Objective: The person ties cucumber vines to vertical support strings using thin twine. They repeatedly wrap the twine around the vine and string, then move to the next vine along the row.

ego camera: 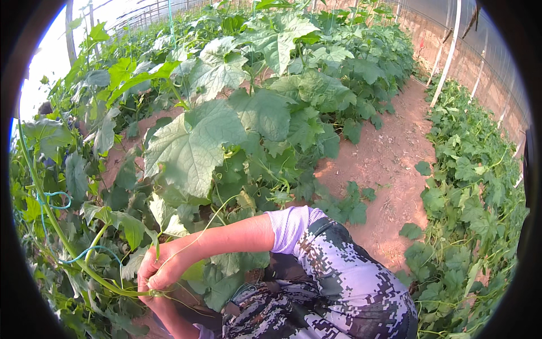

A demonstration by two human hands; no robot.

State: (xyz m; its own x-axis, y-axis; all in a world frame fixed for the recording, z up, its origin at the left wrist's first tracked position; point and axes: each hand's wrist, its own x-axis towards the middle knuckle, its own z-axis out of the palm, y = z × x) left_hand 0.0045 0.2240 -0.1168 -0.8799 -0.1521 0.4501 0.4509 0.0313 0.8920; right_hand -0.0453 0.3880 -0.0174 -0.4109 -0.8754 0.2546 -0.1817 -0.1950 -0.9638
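Observation:
My right hand [163,267] is bent down at the lower left, its thumb and fingers closed on a green vine stem [101,282] near a node. Directly below it my left hand [148,296] reaches up to the same spot; its fingers are mostly hidden behind the stem and the right hand. The stem curves up to the left edge. A teal twine [91,248] runs loosely around it, with another loop of twine [59,207] higher up. Thin tendrils trail over my right wrist. A large lobed leaf [192,146] spreads above my forearm.
Dense leafy vines fill the left and centre. A bare soil path [385,165] runs along the right, beside a row of low vines [465,203]. White poles [448,55] stand before an earthen wall [423,38]. Part of a person shows dimly among leaves at the far left.

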